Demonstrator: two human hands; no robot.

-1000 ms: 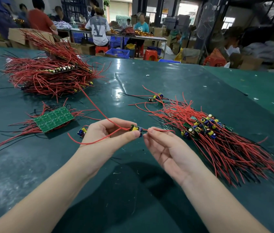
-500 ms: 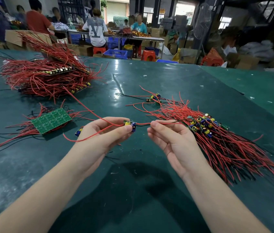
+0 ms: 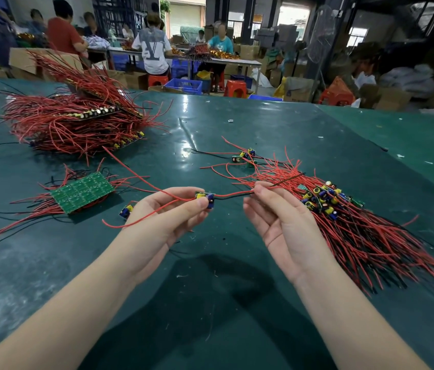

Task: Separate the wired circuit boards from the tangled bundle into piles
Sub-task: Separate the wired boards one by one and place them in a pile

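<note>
My left hand [image 3: 165,217] pinches a small circuit board [image 3: 205,199] with blue and yellow parts between thumb and fingers; red wires trail left from it across the palm. My right hand [image 3: 279,217], palm up, pinches the board's red and black wires [image 3: 233,195] at its fingertips. Right of that hand lies a pile of separated boards [image 3: 325,198] with long red wires fanned toward me. The big tangled bundle [image 3: 77,121] of red wires and boards sits at the far left.
A green panel of joined boards [image 3: 82,192] on red wires lies left of my left hand, with a loose small board [image 3: 126,210] beside it. Two or three small boards [image 3: 245,155] lie behind the pile. The dark green table [image 3: 210,303] ends at the far edge; people work beyond.
My hands have drawn apart, pulling the wire straight between the board and my right fingertips. My right hand has moved right toward the pile.
</note>
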